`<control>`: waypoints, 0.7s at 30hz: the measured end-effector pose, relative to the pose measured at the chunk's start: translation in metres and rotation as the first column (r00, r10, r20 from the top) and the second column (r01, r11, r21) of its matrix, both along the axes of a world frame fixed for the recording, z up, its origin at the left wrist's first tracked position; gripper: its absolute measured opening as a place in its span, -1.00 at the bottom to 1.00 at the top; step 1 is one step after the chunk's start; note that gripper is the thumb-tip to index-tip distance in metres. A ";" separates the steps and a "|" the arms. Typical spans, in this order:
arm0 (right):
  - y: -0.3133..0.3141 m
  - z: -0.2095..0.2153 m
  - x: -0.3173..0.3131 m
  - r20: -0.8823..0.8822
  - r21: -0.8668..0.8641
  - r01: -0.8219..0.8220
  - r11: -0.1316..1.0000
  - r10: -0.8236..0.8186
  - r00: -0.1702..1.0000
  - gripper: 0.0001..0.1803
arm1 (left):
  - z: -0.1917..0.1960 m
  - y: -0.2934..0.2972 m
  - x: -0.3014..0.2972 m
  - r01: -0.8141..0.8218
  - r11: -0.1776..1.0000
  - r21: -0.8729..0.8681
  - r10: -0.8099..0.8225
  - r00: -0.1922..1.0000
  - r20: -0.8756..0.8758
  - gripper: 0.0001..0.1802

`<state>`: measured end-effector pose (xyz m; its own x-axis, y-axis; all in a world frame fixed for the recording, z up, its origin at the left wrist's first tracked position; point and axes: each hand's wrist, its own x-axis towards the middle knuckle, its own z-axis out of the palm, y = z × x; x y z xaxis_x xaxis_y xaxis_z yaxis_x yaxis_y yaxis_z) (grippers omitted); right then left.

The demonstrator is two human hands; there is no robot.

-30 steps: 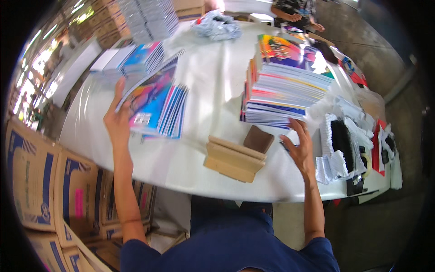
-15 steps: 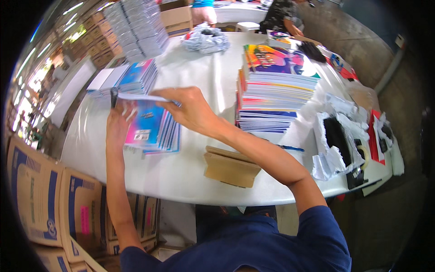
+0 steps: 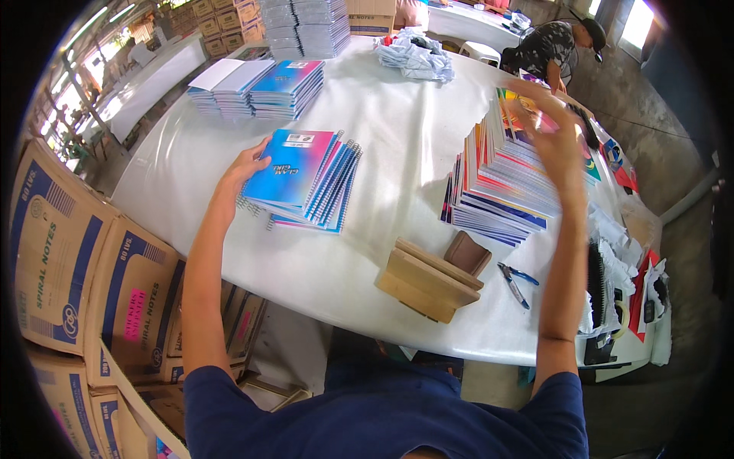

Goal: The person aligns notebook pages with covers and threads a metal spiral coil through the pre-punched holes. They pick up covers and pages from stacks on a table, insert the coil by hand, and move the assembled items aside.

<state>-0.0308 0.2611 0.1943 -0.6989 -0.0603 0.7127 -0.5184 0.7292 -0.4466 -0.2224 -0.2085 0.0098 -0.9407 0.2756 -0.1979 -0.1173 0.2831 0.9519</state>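
Observation:
My left hand point(image 3: 238, 173) rests against the left edge of a small stack of blue and pink spiral notebooks point(image 3: 302, 180) lying on the white table point(image 3: 397, 115). My right hand point(image 3: 552, 136) is raised over a tall stack of colourful unbound notebook covers and pages point(image 3: 508, 183) at the right, its fingers spread and blurred, and it holds nothing that I can make out.
A wooden block jig point(image 3: 428, 279) and blue-handled pliers point(image 3: 516, 279) lie near the front edge. More notebook piles point(image 3: 260, 86) stand at the far left. Black spiral coils point(image 3: 598, 287) lie right. Cardboard boxes point(image 3: 69, 252) stack on my left. Another person point(image 3: 554, 46) bends over at the back.
My right hand left the blue notebook stack and swung right, up over the tall colourful stack. A notebook now lies on top of the blue stack. My left hand stays at its edge.

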 end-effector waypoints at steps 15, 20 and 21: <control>0.234 -0.012 -0.002 0.592 0.087 0.641 0.762 -0.557 0.582 -0.60 | -0.007 0.078 -0.025 -0.469 0.803 -0.368 -0.042 0.571 -0.820 -0.27; 0.171 0.010 0.038 0.295 -0.215 0.482 0.849 -0.414 0.861 -0.76 | 0.063 0.192 0.067 -0.146 0.983 -0.109 -0.048 0.369 -0.928 -0.20; 0.157 0.012 0.052 0.279 -0.325 0.376 0.868 -0.292 0.915 -0.75 | 0.082 0.213 0.097 -0.045 0.999 -0.016 0.006 0.462 -0.887 -0.22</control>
